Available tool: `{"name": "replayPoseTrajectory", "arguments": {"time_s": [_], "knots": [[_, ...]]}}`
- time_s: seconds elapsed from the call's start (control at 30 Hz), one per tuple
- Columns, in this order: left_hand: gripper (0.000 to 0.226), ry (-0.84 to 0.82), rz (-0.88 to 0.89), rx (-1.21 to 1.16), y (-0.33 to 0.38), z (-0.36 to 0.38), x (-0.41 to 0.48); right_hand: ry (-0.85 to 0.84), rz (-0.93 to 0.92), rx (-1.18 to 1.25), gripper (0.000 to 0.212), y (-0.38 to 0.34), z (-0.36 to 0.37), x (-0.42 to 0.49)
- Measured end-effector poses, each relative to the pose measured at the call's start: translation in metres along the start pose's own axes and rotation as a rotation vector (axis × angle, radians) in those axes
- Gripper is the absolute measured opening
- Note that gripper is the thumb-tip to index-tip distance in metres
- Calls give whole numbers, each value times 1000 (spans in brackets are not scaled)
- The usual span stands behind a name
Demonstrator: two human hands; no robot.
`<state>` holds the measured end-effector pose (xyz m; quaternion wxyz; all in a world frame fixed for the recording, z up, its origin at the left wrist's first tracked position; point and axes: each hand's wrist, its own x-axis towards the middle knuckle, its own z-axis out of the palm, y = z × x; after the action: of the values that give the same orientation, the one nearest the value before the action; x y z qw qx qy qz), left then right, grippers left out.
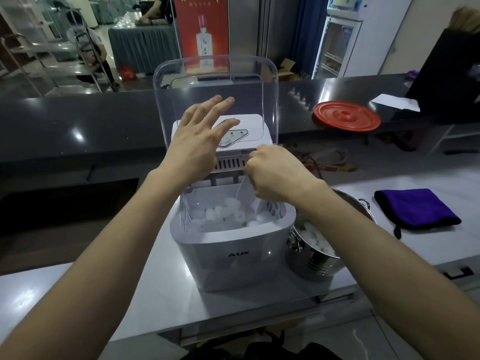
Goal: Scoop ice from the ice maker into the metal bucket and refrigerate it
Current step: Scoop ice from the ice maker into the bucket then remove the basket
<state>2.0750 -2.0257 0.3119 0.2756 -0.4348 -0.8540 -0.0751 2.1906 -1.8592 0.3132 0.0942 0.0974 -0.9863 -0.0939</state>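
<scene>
A white ice maker [231, 258] stands on the pale counter, its clear lid [215, 81] raised upright. Its basket holds a pile of ice [228, 216]. My left hand [200, 141] is spread with straight fingers against the raised lid, above the control panel. My right hand [272, 172] grips the handle of a clear plastic scoop [244, 196], whose blade points down into the ice. To the right of the machine stands the metal bucket [322, 261], holding some ice; my right forearm hides part of it.
A folded purple cloth [415, 209] lies right of the bucket. On the dark raised counter [78, 120] behind sit a red round lid [346, 115] and white paper [396, 101]. A glass-door fridge [335, 48] stands at the back right. People sit far back left.
</scene>
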Motion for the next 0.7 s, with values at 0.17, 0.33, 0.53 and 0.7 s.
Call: {"name": "replayPoseTrajectory", "arguments": {"time_s": [0.17,0.33,0.53,0.7], "knots": [[92,-20,7,-7,-2,-2,0,-92,45,100,16,-11,14,1],[92,-30,22,-13,-5,-3,0,-104,103,195,21,-8,22,5],[93,-43,30,-44,-7,-8,1,-168,131,262,18,-13,28,10],[87,-34,25,-114,-11,-13,-4,-202,139,313,24,-14,31,14]]}}
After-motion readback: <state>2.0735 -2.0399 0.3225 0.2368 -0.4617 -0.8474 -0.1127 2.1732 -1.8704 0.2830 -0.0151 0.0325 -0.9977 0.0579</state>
